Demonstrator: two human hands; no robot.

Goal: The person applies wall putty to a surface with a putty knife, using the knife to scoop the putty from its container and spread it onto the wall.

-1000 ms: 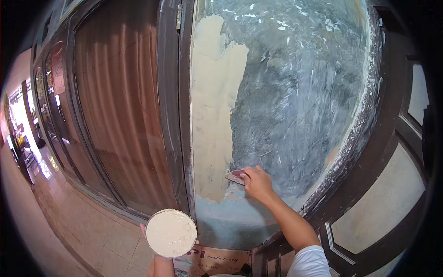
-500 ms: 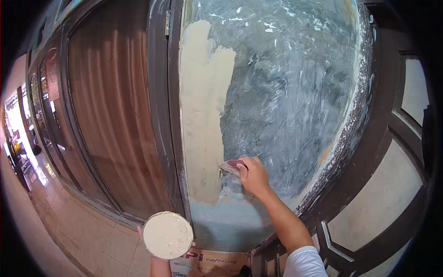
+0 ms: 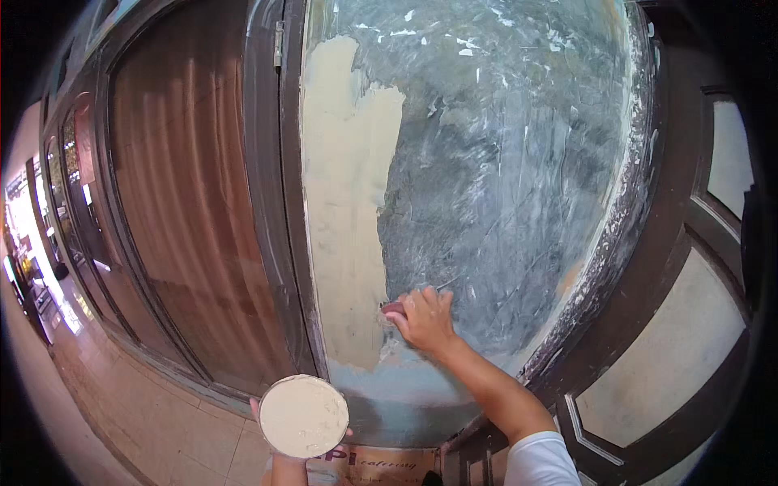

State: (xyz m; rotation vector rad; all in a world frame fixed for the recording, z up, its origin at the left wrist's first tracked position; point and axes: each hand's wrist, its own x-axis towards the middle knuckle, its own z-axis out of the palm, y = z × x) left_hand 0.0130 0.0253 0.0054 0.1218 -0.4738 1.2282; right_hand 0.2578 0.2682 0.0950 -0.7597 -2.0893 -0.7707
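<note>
2 hands show in the head view, the only view here. The right hand (image 3: 427, 320) is at the right edge of the pale coat (image 3: 348, 202), low on the wall (image 3: 502, 186); its grip pinches a small reddish scraper (image 3: 395, 308) between thumb and fingers. The left hand (image 3: 254, 408) holds a round tub (image 3: 261, 421) of cream paste (image 3: 304, 415) near the foot of the wall; its grip is cupped around the tub, fingers showing at both sides.

The clearest change is in the scraper. Half a second ago its blade showed broad and pointed, with the tip at the edge of the coat; now it is turned so that only a short part shows past the fingers. The scraper remains at that same edge, and the outline of the coat looks much the same. The tub is still held level, with plenty of paste in it.

This looks like a new angle for a stroke along the border, rather than a trip back to the tub. Whether the blade presses on the wall, I cannot tell. The coat fills only a strip beside the dark frame (image 3: 271, 202); the grey area to its right is largely uncoated.
</note>
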